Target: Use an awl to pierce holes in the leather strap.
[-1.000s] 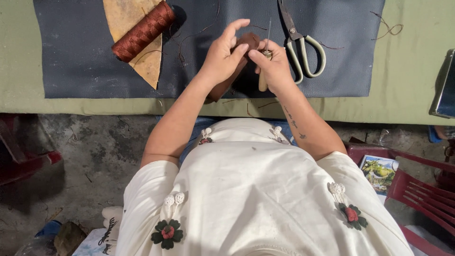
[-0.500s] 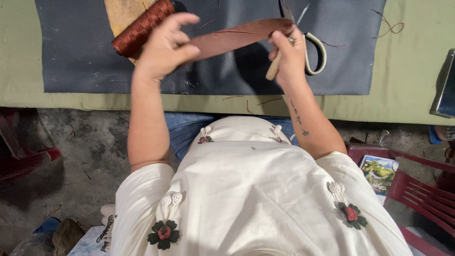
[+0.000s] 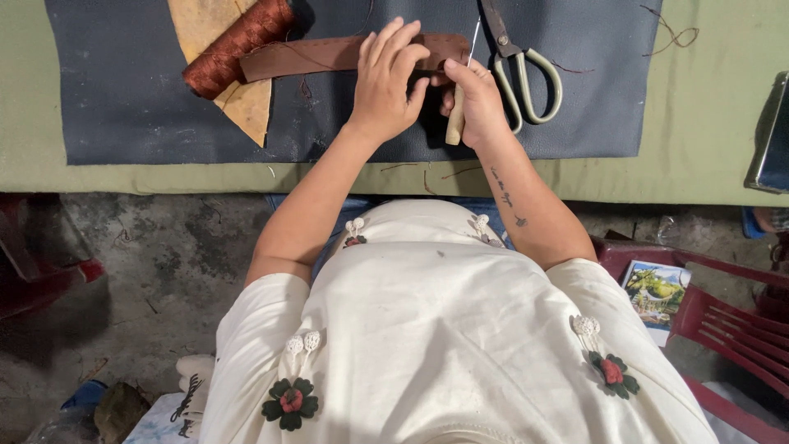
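Observation:
A long brown leather strap lies flat across a dark blue-grey leather sheet. My left hand presses down on the strap's right part with fingers spread. My right hand is closed on an awl with a pale wooden handle, its thin metal point up against the strap's right end. A spool of rust-brown thread lies at the strap's left end, resting on a tan leather scrap.
Scissors with pale green handles lie just right of my right hand. The sheet rests on a green table top. A red plastic chair stands at the lower right. A dark object sits at the right edge.
The strap was folded in both hands, then stretched out in the air, and now lies flat on the sheet. My left hand has come back from the spool to press on it.

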